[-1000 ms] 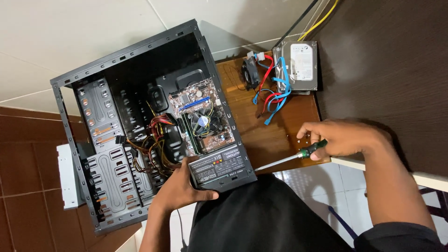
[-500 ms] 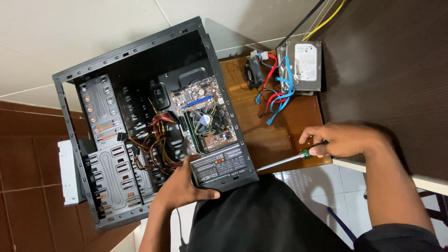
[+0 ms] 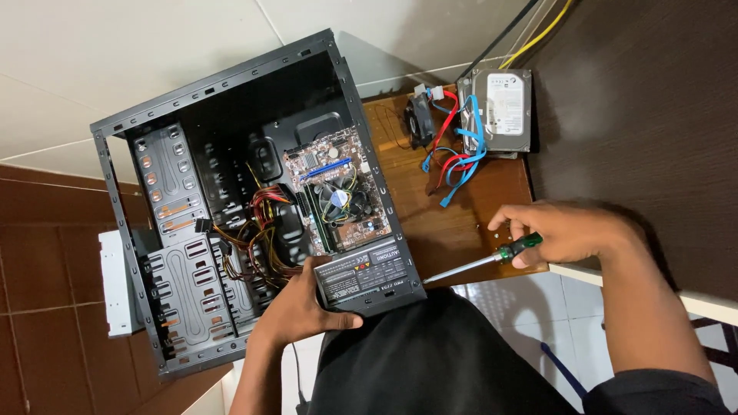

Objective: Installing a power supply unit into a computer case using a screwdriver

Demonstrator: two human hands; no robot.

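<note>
1. Screwdriver, green-and-black handle, long steel shaft (image 3: 492, 260): gripped in closed right hand (image 3: 565, 230); tip points at the power supply.
2. Power supply, black metal box with white label (image 3: 367, 275): gripped at its near corner by left hand (image 3: 304, 303), inside the open black computer case (image 3: 231, 207).
3. Hard drive, silver (image 3: 498, 107): beyond right hand, on brown wooden counter (image 3: 453, 223), red and blue cables (image 3: 457, 154) alongside.

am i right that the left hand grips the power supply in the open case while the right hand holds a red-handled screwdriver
Not quite. In the head view the screwdriver in the right hand has a green and black handle, not red. The left hand does grip the power supply in the open case.
</note>
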